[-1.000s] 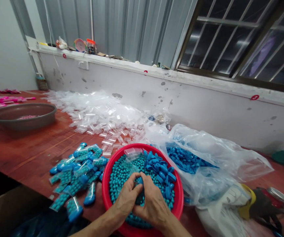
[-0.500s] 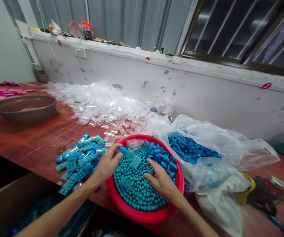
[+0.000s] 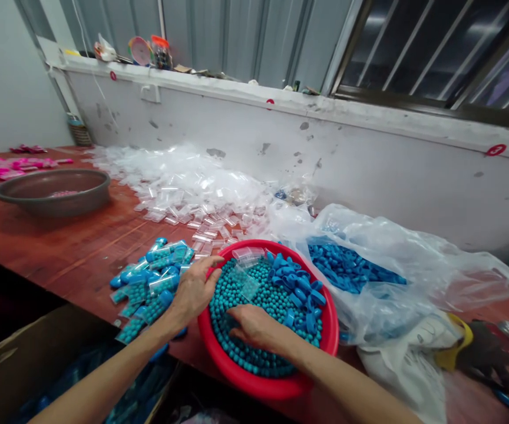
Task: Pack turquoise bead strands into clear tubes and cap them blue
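Left hand [image 3: 195, 291] at the near-left rim of a red basin [image 3: 281, 387], its thumb and forefinger slightly parted; right hand [image 3: 254, 327] dips, fingers curled, into teal beads [image 3: 276, 303] filling that basin. Whether either pinches anything cannot be told. From left, pink pieces [image 3: 2, 169] lie behind a gray basin [image 3: 60, 204]; clear sleeves [image 3: 184, 182] spread toward the wall; bead-filled packets [image 3: 148, 288] are heaped beside the left hand. Blue caps [image 3: 301, 288] sit on the beads at right, near an open plastic bag [image 3: 431, 253] holding more.
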{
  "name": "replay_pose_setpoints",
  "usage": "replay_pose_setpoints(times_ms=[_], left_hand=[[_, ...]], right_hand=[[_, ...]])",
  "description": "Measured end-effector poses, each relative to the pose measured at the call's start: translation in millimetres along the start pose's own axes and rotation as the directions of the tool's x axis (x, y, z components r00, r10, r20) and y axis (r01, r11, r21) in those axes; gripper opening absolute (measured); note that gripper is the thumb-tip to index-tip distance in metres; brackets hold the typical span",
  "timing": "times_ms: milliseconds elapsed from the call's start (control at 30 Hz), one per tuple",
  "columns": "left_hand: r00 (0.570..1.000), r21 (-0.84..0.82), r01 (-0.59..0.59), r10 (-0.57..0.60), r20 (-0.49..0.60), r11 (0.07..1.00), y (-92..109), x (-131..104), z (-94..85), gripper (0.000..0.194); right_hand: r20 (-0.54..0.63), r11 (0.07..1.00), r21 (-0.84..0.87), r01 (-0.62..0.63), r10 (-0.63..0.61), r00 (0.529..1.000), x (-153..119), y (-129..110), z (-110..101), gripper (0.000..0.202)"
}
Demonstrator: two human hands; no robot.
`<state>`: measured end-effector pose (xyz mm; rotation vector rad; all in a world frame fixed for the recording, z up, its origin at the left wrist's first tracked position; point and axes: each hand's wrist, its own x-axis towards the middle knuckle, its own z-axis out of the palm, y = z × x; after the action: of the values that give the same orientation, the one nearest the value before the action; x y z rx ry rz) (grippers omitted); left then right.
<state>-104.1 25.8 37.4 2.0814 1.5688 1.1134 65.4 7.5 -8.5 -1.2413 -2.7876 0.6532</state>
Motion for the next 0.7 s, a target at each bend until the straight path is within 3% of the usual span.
replay_pose_setpoints(times_ms=[167, 267, 367, 500, 600, 700], left_hand=[[0.998, -0.042, 0.002, 0.000, 0.059, 0.999, 1, -7, 12.5, 0.026], [0.998, -0.060, 0.011, -0.007, 0.065, 0.998, 1, -10, 16.9, 0.025], [0.998, -0.094, 0.012, -0.005, 0.070, 0.996, 2, -13, 20.0, 0.024], [0.995, -0.104, 0.038, -0.027, 0.099, 0.994, 2, -17, 23.0, 0.025], [0.995, -0.106, 0.046, -0.036, 0.098, 0.993, 1, -20, 23.5, 0.025], [0.996, -0.108, 0.032, -0.022, 0.091, 0.994, 0, -22, 23.5, 0.025]], right_hand=[[0.093, 0.986, 0.147, -0.077, 0.064, 0.994, -7, 11, -6, 0.036], [0.060, 0.951, 0.284, -0.121, 0.108, 0.992, -21, 18, -15, 0.043], [0.005, 0.869, 0.471, -0.150, 0.167, 0.986, -37, 21, -20, 0.042], [0.014, 0.744, 0.651, -0.153, 0.189, 0.982, -51, 21, -23, 0.043], [0.005, 0.837, 0.525, -0.151, 0.175, 0.985, -58, 20, -26, 0.045], [0.040, 0.975, 0.070, -0.213, 0.210, 0.977, -58, 15, -27, 0.036]])
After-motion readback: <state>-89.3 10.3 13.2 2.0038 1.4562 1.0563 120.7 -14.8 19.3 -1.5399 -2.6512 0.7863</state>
